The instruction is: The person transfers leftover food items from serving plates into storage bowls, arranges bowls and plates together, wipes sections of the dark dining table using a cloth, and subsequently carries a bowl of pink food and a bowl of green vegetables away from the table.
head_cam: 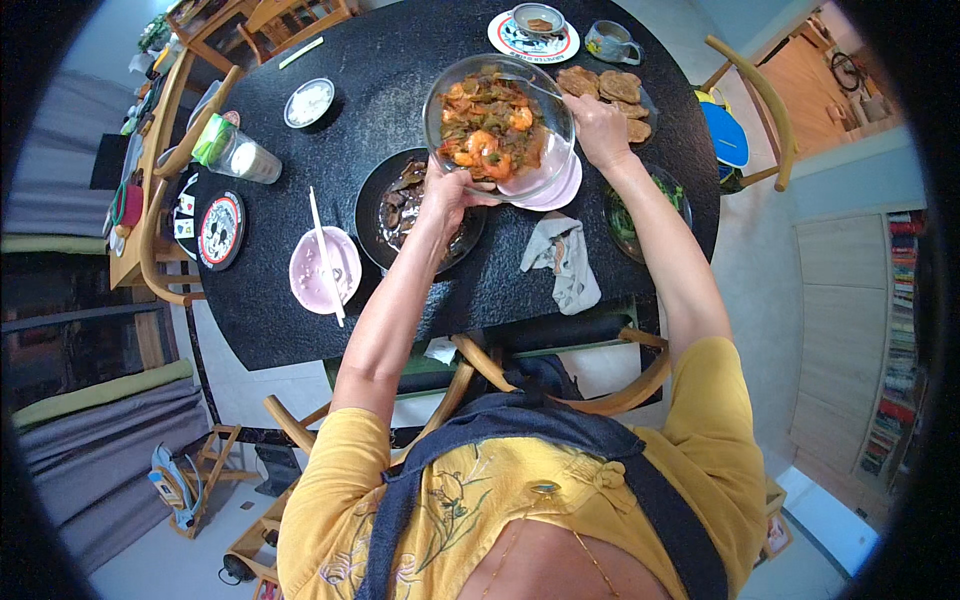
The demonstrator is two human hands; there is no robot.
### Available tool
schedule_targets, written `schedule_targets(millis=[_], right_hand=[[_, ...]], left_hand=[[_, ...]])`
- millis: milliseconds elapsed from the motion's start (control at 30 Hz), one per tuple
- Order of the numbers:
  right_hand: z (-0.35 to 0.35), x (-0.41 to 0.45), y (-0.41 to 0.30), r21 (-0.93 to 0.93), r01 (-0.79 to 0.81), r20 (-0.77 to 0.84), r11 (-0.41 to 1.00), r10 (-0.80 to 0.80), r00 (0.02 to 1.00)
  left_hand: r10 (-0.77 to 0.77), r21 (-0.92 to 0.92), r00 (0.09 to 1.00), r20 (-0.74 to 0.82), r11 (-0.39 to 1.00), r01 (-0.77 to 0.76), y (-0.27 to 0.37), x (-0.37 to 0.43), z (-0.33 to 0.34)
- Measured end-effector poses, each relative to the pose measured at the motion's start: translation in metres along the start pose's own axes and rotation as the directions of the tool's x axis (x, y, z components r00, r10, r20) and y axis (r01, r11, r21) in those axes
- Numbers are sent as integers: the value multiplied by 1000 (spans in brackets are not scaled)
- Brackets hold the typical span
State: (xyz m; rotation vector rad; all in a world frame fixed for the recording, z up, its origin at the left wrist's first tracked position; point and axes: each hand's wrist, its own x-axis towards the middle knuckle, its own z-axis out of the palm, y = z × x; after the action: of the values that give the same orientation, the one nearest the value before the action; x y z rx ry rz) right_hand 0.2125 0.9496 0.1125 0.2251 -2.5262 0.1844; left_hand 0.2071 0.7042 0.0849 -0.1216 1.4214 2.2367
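Both hands hold a glass bowl (491,142) of cooked shrimp and vegetables above the black table (375,97). My left hand (450,191) grips its near left rim; my right hand (600,131) grips the right side. A metal utensil (529,81) rests in the food. Partly hidden under the bowl is a pink dish (555,187). Beneath my left hand sits a dark round dish (365,217) of sliced brown food in sauce. Beyond my right hand lie flat browned pieces of food (619,86), and a glass dish of green vegetables (637,202) is partly covered by my right forearm.
A pink bowl (304,274) with chopsticks (326,255) across it, a crumpled cloth (566,262), a rice bowl (309,101) and a lidded container (244,157) occupy the table. A mug (611,41) stands at the far side. Wooden chairs (784,142) surround it, one (480,360) directly before me.
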Motion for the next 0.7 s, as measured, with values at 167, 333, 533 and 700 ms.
schedule_targets(millis=[167, 333, 533, 700], right_hand=[[3, -28, -1, 72, 17, 4, 997, -17, 1000], [-7, -49, -5, 59, 0, 79, 998, -5, 997], [-33, -36, -12, 164, -108, -27, 981, 114, 993], [-31, -10, -52, 322, -24, -33, 947, 37, 999]], left_hand=[[88, 46, 996, 8, 995, -88, -4, 7, 3], [145, 95, 989, -35, 985, -141, -4, 12, 6], [138, 103, 990, -4, 985, -137, -6, 14, 8], [182, 140, 983, -18, 974, -178, -14, 15, 8]])
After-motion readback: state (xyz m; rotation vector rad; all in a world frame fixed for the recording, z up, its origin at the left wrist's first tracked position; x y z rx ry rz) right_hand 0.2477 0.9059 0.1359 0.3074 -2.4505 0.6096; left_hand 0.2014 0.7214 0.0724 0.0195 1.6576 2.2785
